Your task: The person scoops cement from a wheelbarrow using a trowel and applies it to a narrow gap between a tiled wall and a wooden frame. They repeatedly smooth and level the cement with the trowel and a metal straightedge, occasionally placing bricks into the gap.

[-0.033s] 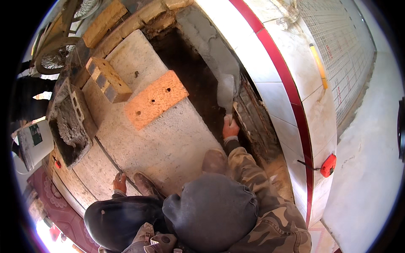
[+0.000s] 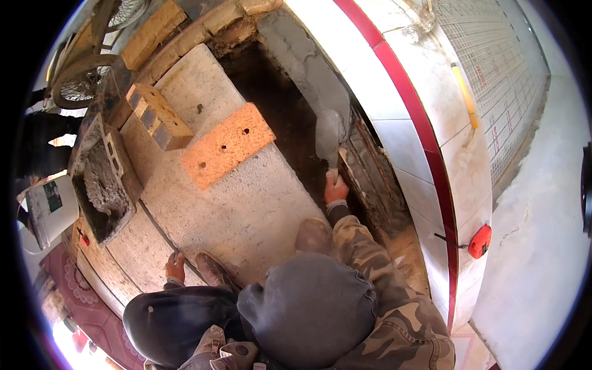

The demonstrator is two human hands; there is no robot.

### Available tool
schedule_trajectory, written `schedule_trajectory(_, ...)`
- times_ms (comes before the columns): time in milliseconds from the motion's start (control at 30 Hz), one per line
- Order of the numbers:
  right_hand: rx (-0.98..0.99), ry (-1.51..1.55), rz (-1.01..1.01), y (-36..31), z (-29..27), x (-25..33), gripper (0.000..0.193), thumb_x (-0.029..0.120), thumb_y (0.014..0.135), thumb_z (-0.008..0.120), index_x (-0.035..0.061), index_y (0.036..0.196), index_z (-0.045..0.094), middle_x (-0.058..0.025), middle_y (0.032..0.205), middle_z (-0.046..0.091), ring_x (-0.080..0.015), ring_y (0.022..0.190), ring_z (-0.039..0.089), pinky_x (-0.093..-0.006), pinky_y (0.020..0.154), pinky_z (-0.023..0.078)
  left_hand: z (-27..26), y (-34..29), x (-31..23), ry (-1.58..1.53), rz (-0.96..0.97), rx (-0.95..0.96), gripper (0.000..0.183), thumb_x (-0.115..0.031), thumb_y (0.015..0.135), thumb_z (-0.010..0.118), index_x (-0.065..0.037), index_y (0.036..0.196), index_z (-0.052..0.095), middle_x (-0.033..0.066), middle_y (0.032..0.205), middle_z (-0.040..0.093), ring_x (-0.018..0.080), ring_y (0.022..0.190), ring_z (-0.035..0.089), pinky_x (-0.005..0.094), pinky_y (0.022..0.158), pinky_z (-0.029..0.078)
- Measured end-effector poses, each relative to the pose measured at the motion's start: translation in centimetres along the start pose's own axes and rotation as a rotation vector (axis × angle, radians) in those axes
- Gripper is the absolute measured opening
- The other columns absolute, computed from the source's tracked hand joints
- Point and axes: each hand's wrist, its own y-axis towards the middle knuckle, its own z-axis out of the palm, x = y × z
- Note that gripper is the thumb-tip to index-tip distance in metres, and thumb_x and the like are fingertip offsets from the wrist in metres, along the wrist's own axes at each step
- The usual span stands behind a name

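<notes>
My right hand is closed round the handle of a trowel. The trowel's grey blade points away from me and lies against the near end of a strip of wet mortar, beside a dark trench. Past my left knee, my left hand is low over the boards with its fingers loosely apart and nothing visible in them. An orange brick with holes lies flat on the concrete slab between my hands. Farther left on the slab is a yellowish brick with dark patches.
A mortar trough stands at the left, with a white bucket beside it. To the right rises a white tiled wall with a red band; a red tape measure and a yellow-handled tool rest there. Bicycle wheels are at far left.
The trowel blade has turned a little and shows more of its flat face, its near end shifted slightly left. My right hand moved slightly left with it. The left hand is unchanged.
</notes>
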Motion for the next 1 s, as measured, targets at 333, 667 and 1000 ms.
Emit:
schedule_trajectory(333, 0.226, -0.149, -0.038, -0.7, -2.6, 0.7, 0.051, 0.052, 0.092, 0.058, 0.0015, 0.097, 0.064, -0.0271, 0.091, 0.066, -0.0482, 0.091, 0.062, -0.0501, 0.076, 0.049, 1.5, -0.2, 0.7, 0.019, 0.007, -0.141, 0.066, -0.050, 0.093, 0.057, 0.004, 0.129, 0.058, 0.0305, 0.116, 0.064, 0.0450, 0.109, 0.062, 0.0458, 0.094, 0.050)
schedule_trajectory(667, -0.226, -0.195, -0.518, -5.3, -8.7, 8.8, 0.026, 0.030, 0.095, 0.061, 0.0077, 0.103, 0.070, -0.0182, 0.097, 0.071, -0.0372, 0.083, 0.069, -0.0455, 0.073, 0.053, 2.2, 6.4, 2.0, 0.049, -0.314, -0.539, 0.076, -0.052, 0.090, 0.059, -0.002, 0.145, 0.041, 0.0231, 0.149, 0.040, 0.0377, 0.139, 0.036, 0.0458, 0.115, 0.030)
schedule_trajectory(1000, 0.561, -0.351, -1.104, -8.7, -0.3, 45.8, 0.023, 0.026, 0.096, 0.060, 0.0025, 0.095, 0.063, -0.0201, 0.075, 0.065, -0.0388, 0.068, 0.065, -0.0426, 0.059, 0.050, -3.8, 12.2, -1.6, -0.353, -0.221, -0.877, 0.084, -0.057, 0.092, 0.055, -0.003, 0.150, 0.030, 0.0168, 0.157, 0.031, 0.0325, 0.147, 0.023, 0.0451, 0.121, 0.015)
